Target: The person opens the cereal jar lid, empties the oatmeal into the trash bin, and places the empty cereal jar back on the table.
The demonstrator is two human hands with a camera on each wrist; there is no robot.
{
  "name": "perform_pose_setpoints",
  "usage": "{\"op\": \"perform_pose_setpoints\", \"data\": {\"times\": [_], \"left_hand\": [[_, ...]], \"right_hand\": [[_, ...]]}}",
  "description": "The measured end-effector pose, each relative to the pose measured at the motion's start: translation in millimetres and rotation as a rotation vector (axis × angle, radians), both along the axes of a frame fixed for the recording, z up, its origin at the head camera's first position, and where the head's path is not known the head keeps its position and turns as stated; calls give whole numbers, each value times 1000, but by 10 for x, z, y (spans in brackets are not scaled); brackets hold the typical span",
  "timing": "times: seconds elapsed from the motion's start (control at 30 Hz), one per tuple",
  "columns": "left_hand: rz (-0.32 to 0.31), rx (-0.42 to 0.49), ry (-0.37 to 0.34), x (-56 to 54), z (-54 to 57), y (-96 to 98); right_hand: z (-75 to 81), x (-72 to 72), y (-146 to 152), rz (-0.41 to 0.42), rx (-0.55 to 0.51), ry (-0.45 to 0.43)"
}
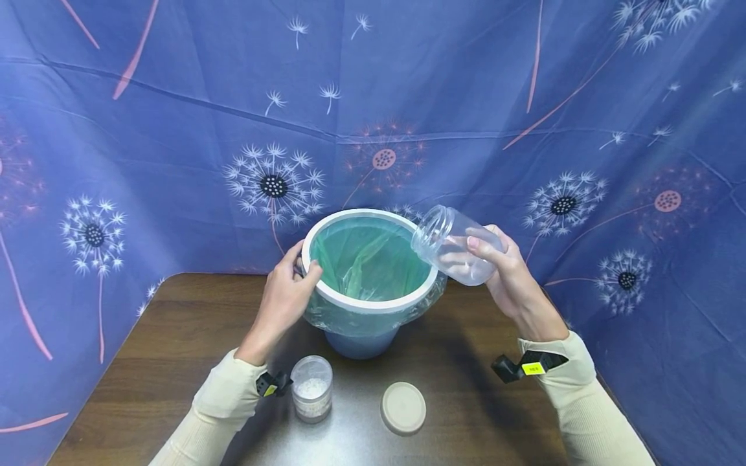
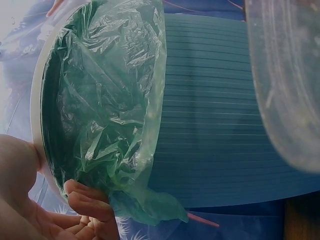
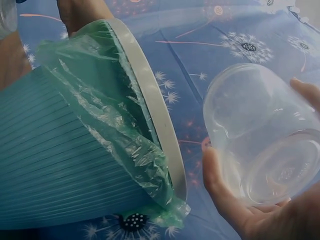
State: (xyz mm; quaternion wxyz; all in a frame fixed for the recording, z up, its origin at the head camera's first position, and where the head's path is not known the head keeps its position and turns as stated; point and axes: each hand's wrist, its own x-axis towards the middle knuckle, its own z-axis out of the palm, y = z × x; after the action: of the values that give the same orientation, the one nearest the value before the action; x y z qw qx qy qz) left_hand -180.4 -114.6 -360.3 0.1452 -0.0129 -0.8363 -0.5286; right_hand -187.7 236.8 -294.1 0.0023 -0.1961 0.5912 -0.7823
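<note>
I have the jar (image 1: 457, 249) in the right hand (image 1: 513, 278), up at the right side of the bin (image 1: 358, 346), and what counts here is how its mouth sits against the rim (image 1: 373, 306). The jar's long axis is tipped well over from upright, its mouth turned left towards the bin and its base back in the palm; the right hand is plainly the nearer one, curled round the body with the thumb across it. The left hand (image 1: 285, 285) is across on the opposite side, closed on the rim with the thumb over it and the fingers outside. From the head view I see the mouth overlap the rim, and I can't judge contact from that alone; the right wrist view gives me a gap between them, and a moulded mark on the jar's base that I can't read. I make out nothing inside the jar. The left wrist view shows me the fingertips curled by the folded-over bag (image 2: 110, 100), which the head view hides. Only the head view lets me look down into the bin, and shows the lid (image 1: 403, 408) beside the tub (image 1: 311, 388) of white bits on the table (image 1: 163, 349).
</note>
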Motion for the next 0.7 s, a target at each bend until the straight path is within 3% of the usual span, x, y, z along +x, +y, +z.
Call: {"op": "perform_pose_setpoints", "data": {"times": [0.7], "left_hand": [[5,-3,6,-4,-12,10]], "right_hand": [[-187,127,89,17,-133,-54]]}}
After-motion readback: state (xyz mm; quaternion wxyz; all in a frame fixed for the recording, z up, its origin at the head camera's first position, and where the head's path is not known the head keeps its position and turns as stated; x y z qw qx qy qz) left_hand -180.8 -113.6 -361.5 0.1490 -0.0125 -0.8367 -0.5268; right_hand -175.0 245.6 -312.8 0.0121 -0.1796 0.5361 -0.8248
